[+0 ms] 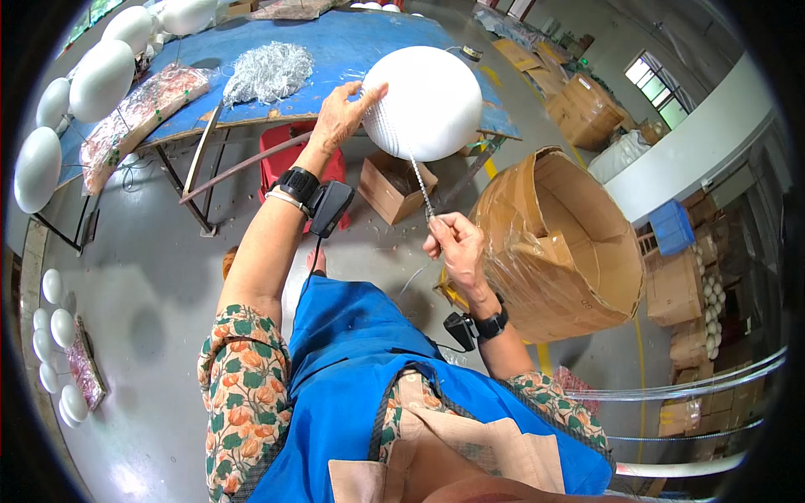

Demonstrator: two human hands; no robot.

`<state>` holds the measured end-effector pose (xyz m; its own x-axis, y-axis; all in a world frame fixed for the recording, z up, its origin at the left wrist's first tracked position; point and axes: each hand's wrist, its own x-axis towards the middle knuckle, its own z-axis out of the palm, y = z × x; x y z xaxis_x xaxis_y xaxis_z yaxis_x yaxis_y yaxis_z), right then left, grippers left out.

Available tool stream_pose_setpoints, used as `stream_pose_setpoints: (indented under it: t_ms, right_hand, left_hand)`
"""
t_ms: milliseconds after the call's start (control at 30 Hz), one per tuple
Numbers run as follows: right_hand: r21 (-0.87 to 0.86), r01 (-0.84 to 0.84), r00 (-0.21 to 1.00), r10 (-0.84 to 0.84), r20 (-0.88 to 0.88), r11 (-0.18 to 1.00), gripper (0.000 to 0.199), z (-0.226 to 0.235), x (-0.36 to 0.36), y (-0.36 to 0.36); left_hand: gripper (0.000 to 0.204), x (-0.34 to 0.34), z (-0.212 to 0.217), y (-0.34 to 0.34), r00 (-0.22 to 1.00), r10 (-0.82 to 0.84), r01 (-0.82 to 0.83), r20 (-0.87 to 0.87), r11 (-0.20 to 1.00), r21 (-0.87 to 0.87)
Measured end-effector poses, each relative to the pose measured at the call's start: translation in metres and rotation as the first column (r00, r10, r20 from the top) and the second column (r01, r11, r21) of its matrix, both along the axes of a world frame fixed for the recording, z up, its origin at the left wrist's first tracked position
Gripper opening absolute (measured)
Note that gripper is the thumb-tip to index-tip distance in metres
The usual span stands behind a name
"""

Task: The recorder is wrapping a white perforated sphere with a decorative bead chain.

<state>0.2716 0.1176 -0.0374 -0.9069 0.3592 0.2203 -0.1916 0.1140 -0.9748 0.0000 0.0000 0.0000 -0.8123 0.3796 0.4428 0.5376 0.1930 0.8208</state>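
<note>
A large, smooth white ball [432, 101] is in front of me at the table's edge. Fine rows of cord cover part of its left side. My left hand [342, 116] grips that side, one finger laid over the rows. From the ball's underside a silvery beaded or twisted cord [421, 184] runs down, taut, to my right hand [457, 245]. There the thumb and fingers are pinched closed on it. A thin loose end seems to trail below. What supports the ball from behind is hidden.
A blue table [352, 38] bears a heap of silvery strands [270, 72] and white egg shapes on sticks in a wrapped block [142, 113]. A big round cardboard container [545, 243] stands at my right. Below the table are a small open carton [394, 189] and a red stool [285, 155].
</note>
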Motion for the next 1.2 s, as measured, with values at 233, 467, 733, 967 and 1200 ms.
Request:
stream_pose_setpoints:
  t_ms: [233, 467, 733, 967, 1200]
  right_hand:
    - [0.015, -0.020, 0.999, 0.019, 0.042, 1.000, 0.018, -0.001, 0.029, -0.008]
    - [-0.016, -0.006, 0.998, 0.007, 0.060, 1.000, 0.018, -0.006, 0.017, -0.011]
    - [-0.004, -0.029, 0.999, 0.029, 0.038, 1.000, 0.019, -0.004, 0.021, -0.020]
    - [-0.048, 0.006, 0.996, -0.002, 0.086, 0.999, 0.018, -0.015, 0.004, -0.013]
    - [-0.021, 0.034, 0.999, -0.033, 0.023, 0.999, 0.020, -0.023, -0.011, -0.008]
  left_hand:
    - [0.067, 0.019, 0.022, 0.003, 0.981, 0.171, -0.153, -0.093, 0.972, 0.176]
    - [0.063, 0.014, 0.023, 0.003, 1.000, -0.015, 0.014, 0.009, 0.993, 0.121]
    - [0.065, 0.011, 0.013, 0.000, 0.994, -0.089, 0.092, -0.056, 0.993, 0.067]
    - [0.063, 0.024, 0.016, 0.007, 0.980, 0.184, -0.168, -0.082, 0.972, 0.165]
    - [0.087, 0.035, 0.006, 0.001, 0.991, -0.051, 0.067, -0.123, 0.990, 0.128]
